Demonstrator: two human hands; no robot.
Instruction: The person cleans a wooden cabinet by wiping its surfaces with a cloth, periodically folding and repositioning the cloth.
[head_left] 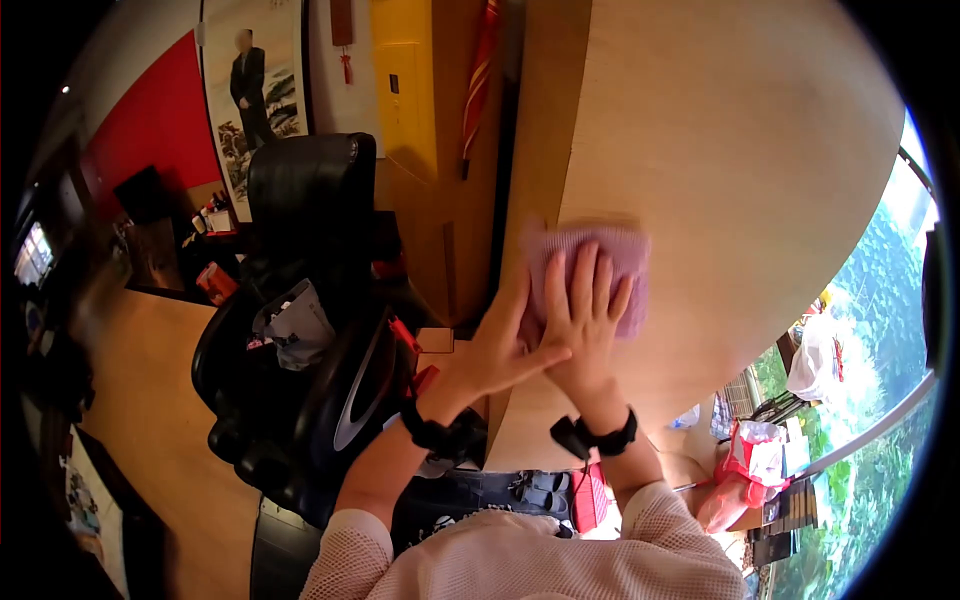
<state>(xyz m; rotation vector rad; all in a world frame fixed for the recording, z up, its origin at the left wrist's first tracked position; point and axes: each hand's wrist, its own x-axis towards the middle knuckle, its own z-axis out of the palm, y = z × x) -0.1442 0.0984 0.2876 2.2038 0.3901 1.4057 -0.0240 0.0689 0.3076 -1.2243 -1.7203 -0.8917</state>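
Observation:
A folded pinkish-purple cloth [638, 262] lies against the upright pale wooden panel [730, 150], close to its left edge. My right hand [585, 310] presses on the cloth with its fingers spread and stretched flat. My left hand [505, 335] is at the cloth's left side, its thumb reaching right across to the base of the right hand. The left fingers are partly hidden along the cloth, which sits between them and the thumb. Dark bands [612, 436] are strapped around both wrists.
A black massage chair [310, 200] with a grey bag [302, 330] on it stands to the left. Behind it is a yellow-brown cabinet [450, 240] with a furled red umbrella [480, 80]. Shoes [540, 492] and red bags [745, 465] lie low down, near the bright window [880, 300].

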